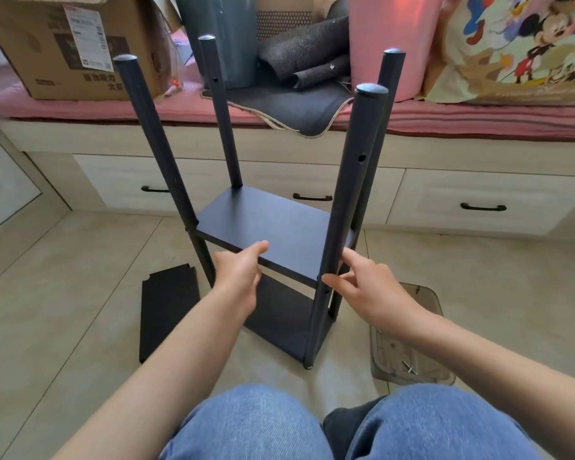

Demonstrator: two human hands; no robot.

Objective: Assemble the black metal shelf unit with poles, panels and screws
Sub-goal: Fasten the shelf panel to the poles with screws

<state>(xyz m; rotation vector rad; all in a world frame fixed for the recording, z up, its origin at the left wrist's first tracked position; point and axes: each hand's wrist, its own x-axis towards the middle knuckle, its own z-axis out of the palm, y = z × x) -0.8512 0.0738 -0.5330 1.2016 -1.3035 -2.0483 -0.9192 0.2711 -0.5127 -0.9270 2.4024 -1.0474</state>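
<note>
At your far left a cardboard box (67,44) sits on the pink cushion (80,107) of the window bench, and below it on the tiled floor (63,277) a loose black panel (168,312) lies flat, just beside the shelf unit (273,227) and apart from your hands. The shelf unit stands upright on the floor in front of your knees, four black poles (153,137) rising with capped tops, one panel fixed at mid height and a lower panel (279,323) near the floor. Your left hand (238,277) grips the near edge of the middle panel (263,224), thumb lying on top and the fingers curled under the edge. The nearest pole (349,200) stands between your two hands, with a hole showing in its upper part. Your right hand (369,287) is at that pole, thumb and forefinger spread either side of it at the corner of the middle panel, fingers apart; whether they pinch a screw there you cannot tell. Further right, a clear plastic tray (425,370) rests on the floor beside the unit's foot, with a few screws (409,367) inside
</note>
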